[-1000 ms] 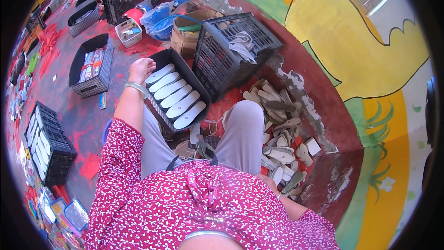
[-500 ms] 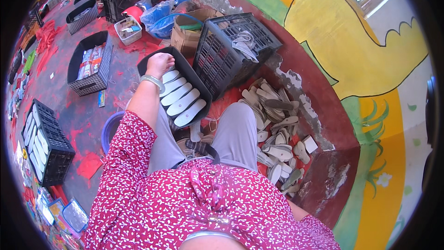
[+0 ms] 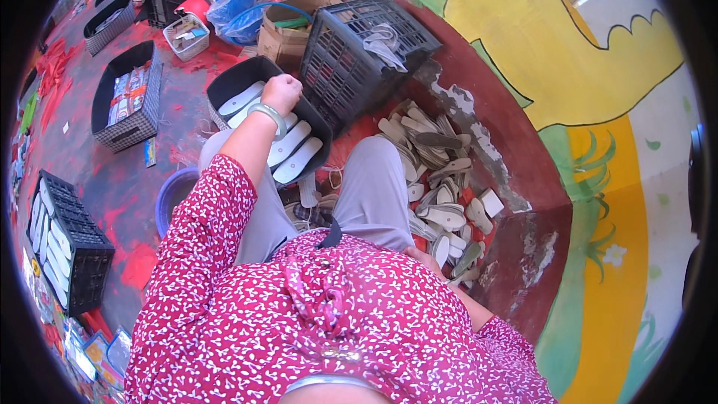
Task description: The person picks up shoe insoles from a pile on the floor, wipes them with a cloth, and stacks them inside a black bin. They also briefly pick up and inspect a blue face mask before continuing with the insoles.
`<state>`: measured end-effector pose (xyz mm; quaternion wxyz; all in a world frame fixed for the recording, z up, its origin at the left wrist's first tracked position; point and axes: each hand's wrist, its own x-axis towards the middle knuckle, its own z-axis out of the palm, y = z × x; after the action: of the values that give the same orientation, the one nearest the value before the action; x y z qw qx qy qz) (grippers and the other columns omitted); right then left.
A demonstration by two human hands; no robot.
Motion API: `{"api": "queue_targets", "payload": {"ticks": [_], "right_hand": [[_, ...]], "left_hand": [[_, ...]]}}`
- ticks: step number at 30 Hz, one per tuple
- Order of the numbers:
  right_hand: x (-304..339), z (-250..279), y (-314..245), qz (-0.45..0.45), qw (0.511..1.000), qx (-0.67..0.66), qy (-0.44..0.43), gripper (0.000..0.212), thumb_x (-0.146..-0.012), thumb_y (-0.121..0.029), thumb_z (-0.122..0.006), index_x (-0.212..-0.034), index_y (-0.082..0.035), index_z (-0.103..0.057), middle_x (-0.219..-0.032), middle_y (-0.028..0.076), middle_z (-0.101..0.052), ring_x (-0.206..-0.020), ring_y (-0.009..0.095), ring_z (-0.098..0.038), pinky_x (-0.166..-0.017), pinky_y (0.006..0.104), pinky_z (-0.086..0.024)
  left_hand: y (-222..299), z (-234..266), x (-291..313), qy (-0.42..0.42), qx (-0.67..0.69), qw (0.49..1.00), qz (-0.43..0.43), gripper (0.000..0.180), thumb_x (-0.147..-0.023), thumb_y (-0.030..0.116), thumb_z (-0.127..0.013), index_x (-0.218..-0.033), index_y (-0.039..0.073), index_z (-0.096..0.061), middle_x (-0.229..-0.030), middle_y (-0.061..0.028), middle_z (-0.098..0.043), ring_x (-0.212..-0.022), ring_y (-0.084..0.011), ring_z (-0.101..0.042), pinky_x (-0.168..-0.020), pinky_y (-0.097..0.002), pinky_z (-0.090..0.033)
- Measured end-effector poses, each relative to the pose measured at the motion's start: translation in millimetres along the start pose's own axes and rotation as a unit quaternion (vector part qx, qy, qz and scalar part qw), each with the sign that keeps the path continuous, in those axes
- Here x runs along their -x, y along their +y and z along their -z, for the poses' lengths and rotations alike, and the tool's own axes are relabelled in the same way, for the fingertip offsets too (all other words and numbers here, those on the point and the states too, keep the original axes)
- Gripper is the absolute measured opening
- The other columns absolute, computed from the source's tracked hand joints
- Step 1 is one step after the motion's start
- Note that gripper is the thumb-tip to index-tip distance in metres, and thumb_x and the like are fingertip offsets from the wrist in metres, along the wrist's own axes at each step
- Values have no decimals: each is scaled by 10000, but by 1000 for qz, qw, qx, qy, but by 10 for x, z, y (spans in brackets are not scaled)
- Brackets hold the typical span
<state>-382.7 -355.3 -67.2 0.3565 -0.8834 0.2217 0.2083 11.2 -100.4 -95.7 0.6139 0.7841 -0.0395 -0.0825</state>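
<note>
A row of white shoe soles (image 3: 297, 148) lies in a dark-lined basket (image 3: 323, 121) between my knees and the black crate. My left hand (image 3: 283, 93), with a pale bangle at its wrist, is over the basket's far right side. Its fingers are curled closed, and whatever they hold, if anything, is hidden. My right hand (image 3: 423, 259) rests low by my right thigh, partly covered by my shirt; its fingers do not show clearly. Near it on the floor lies a loose heap of used-looking soles (image 3: 441, 213).
A black slatted crate (image 3: 351, 67) with a grey cloth stands beyond the basket, next to a cardboard box (image 3: 280, 41). Leftward are a purple basin (image 3: 166, 202), a checked basket (image 3: 134, 123) of packets, and another black crate (image 3: 90, 254) holding white soles. A painted wall rises at right.
My left hand has moved rightward across the basket, uncovering soles at its far left end. My right hand has come into view by my thigh. The whole view has shifted slightly.
</note>
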Motion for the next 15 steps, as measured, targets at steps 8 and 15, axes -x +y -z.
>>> {"api": "queue_targets", "payload": {"ticks": [8,15], "right_hand": [[263,479,232,-239,881,-397,-93,207,-899,-202,-524,-904,-27,-634,-766,43,-624,-668,99,-563,-631,239,-458],[-96,115,220,-62,983,36,-169,295,-808,-233,-608,-967,12,-651,-822,128,-673,-731,195,-622,-687,337,-482]], "left_hand": [[-193,-107,191,-125,-92,984,-82,179,-845,110,-518,-819,-22,-636,-734,-63,-622,-660,-139,-587,-632,-265,-493],[-103,-120,275,-76,-150,980,-106,220,-805,171,-533,-847,-5,-658,-770,-152,-634,-743,-254,-605,-710,-335,-480]]}}
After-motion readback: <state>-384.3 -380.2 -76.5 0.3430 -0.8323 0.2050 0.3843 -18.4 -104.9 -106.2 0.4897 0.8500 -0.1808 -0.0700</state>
